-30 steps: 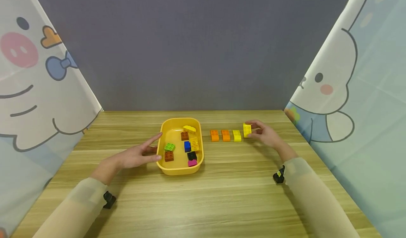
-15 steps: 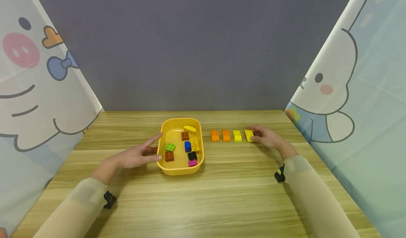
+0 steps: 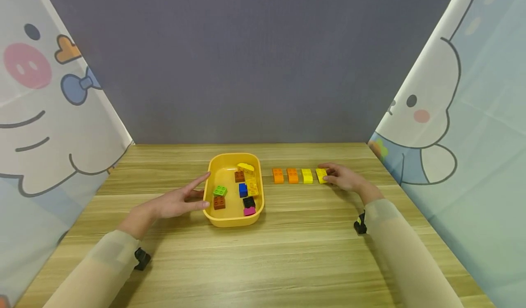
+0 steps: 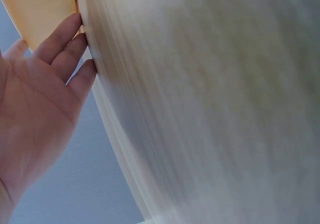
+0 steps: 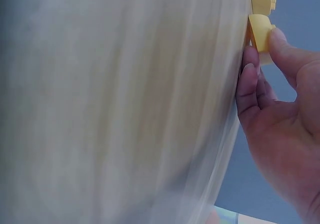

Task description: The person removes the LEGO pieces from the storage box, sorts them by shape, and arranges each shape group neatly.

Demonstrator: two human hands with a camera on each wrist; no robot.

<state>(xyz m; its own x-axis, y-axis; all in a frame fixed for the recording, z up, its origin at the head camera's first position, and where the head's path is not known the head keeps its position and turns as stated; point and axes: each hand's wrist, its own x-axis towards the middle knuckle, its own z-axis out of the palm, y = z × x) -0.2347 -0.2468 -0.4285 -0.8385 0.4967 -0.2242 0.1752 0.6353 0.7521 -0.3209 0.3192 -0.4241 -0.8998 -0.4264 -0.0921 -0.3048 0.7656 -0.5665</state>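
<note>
Both arms reached in from the near side. The left hand (image 3: 174, 203), fingers straight and spread, touched the left side of the tray (image 3: 234, 223); the right hand (image 3: 345, 179) pinched the end brick (image 3: 321, 175), right of the other yellow brick (image 3: 307, 176) on the desk (image 3: 263, 267). Only the left wrist view showed the left palm.

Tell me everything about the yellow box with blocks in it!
The yellow, plastic-looking rectangular tub has rounded corners, smooth walls, a rim and an open top. It sits upright on the wood-grain table, left of a row of orange and yellow toy bricks. Multicoloured studded bricks lie inside, with part of its floor bare. The person's left hand touches its left side, fingers and thumb spread.
</note>
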